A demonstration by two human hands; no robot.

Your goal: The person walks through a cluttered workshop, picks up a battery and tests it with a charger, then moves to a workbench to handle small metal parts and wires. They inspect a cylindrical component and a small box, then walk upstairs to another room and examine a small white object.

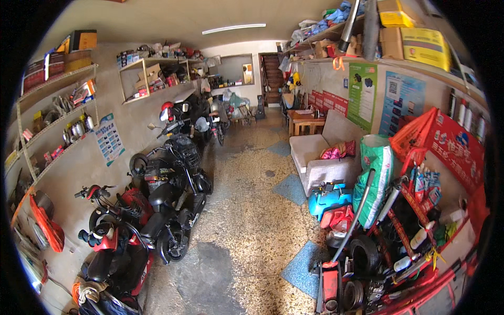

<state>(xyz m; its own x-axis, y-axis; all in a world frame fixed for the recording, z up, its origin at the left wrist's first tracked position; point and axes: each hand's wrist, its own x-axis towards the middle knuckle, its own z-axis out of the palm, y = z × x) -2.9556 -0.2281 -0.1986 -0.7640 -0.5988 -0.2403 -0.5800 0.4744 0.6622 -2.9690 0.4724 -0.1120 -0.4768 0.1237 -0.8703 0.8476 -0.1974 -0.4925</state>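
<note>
Neither my left hand nor my right hand shows in the head view, so what they hold or touch cannot be seen. Closest at the lower left is a red and black scooter (139, 273). Behind it along the left wall stand a black scooter (163, 223) and several more two-wheelers. On the lower right, a red floor jack (329, 286) rests on the floor, its long grey handle slanting up. Beside the jack lie a black tyre (365, 254) and a red rack with bottles and tools.
A speckled floor aisle (247, 210) runs between both sides toward a far staircase (271, 79). On the right are a green and white sack (374, 181), a blue machine (328, 200), a beige sofa (336, 173) and a wooden table (304, 121). Loaded shelves line both walls.
</note>
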